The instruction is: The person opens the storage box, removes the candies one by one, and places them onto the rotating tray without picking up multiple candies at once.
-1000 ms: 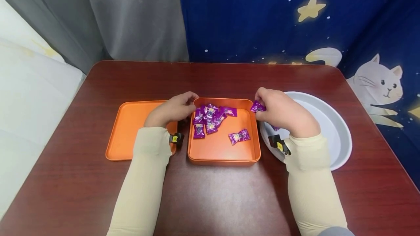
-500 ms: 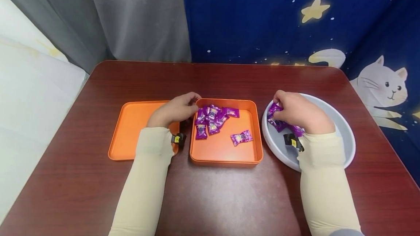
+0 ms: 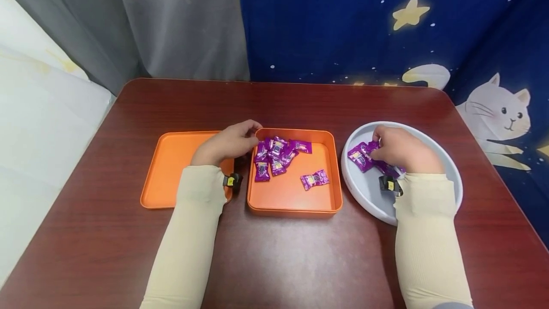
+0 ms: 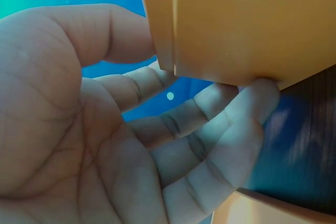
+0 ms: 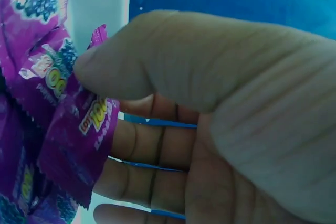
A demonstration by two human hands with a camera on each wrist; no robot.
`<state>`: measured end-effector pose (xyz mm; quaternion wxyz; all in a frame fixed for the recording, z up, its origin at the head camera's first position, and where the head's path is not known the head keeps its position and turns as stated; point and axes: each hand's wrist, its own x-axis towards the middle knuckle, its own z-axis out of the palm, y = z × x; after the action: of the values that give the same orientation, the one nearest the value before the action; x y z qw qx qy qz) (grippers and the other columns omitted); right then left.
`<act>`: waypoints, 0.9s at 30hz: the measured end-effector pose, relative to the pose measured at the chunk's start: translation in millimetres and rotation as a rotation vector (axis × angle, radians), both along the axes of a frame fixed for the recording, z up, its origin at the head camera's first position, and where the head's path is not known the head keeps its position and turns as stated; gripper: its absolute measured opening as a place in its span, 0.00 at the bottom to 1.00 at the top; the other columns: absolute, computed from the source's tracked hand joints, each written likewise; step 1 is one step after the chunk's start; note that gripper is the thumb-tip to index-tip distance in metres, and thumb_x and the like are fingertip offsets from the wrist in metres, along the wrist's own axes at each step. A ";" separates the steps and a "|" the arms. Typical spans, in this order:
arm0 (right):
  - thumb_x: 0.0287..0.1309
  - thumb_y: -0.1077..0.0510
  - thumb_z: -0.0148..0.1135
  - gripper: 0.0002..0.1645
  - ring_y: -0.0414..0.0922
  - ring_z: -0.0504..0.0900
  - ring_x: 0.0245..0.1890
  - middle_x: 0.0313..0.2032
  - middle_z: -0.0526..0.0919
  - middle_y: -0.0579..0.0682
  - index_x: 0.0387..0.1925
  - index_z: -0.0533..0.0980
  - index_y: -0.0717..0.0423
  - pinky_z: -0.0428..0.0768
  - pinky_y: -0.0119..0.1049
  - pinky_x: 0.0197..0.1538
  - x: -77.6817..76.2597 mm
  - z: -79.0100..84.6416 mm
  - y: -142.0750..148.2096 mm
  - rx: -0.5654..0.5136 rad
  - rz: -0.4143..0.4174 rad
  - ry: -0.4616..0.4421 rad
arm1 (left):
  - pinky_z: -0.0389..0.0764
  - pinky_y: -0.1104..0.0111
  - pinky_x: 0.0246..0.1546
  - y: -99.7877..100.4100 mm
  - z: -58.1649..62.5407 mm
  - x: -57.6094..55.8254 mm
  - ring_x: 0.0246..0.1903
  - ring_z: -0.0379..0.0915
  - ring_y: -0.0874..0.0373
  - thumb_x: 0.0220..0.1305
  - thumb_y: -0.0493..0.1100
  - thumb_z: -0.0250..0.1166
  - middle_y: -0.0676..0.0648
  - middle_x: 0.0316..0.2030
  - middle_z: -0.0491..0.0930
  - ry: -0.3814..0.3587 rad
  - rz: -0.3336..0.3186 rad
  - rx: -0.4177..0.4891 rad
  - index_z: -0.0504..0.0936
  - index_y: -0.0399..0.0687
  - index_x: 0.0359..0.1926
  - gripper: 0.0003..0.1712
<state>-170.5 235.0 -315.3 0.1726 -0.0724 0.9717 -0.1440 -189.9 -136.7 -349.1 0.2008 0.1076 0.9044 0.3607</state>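
My left hand grips the back left corner of an orange box; in the left wrist view, its thumb meets the rim and fingertips touch the orange wall. Inside the box, several purple wrapped candies crowd the left side, and a single candy lies apart at right. Over a round white tray, my right hand pinches a purple candy between thumb and fingers. More candies lie beside and under it in the tray, some hidden by the hand.
A flat orange lid lies left of the box, partly behind the left wrist. All stand on a dark red-brown table. Grey and blue curtains hang behind the table's far edge.
My right hand has moved rightward from beside the box's right rim, with a candy in its fingers, to the white tray. The left hand stays at the box corner; the candies inside look unchanged.
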 end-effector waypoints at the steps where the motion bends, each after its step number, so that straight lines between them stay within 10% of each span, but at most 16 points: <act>1: 0.48 0.55 0.68 0.21 0.49 0.74 0.26 0.30 0.78 0.56 0.41 0.72 0.60 0.76 0.41 0.29 0.0 -0.7 0.1 0.004 -0.003 -0.004 | 0.77 0.60 0.38 0.5 -0.4 -0.1 0.37 0.69 0.50 0.65 0.46 0.53 0.43 0.41 0.73 0.001 0.004 -0.001 0.65 0.51 0.62 0.24; 15: 0.49 0.58 0.66 0.14 0.49 0.73 0.25 0.26 0.77 0.55 0.36 0.72 0.60 0.73 0.42 0.29 -3.1 -10.6 -3.9 0.005 -0.006 -0.001 | 0.78 0.60 0.35 1.5 -1.9 0.2 0.36 0.71 0.50 0.66 0.46 0.53 0.44 0.42 0.73 0.000 0.009 0.015 0.66 0.52 0.60 0.22; 27: 0.48 0.53 0.68 0.34 0.51 0.77 0.31 0.39 0.80 0.61 0.55 0.69 0.62 0.80 0.52 0.39 -2.4 -0.2 -5.8 0.022 -0.017 0.045 | 0.77 0.60 0.35 1.0 -1.2 0.0 0.36 0.69 0.49 0.65 0.46 0.53 0.43 0.40 0.73 0.008 0.004 0.012 0.66 0.51 0.60 0.23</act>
<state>-172.9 229.2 -315.6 0.1503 -0.0654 0.9775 -0.1329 -190.0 -135.7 -350.3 0.1956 0.1084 0.9033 0.3662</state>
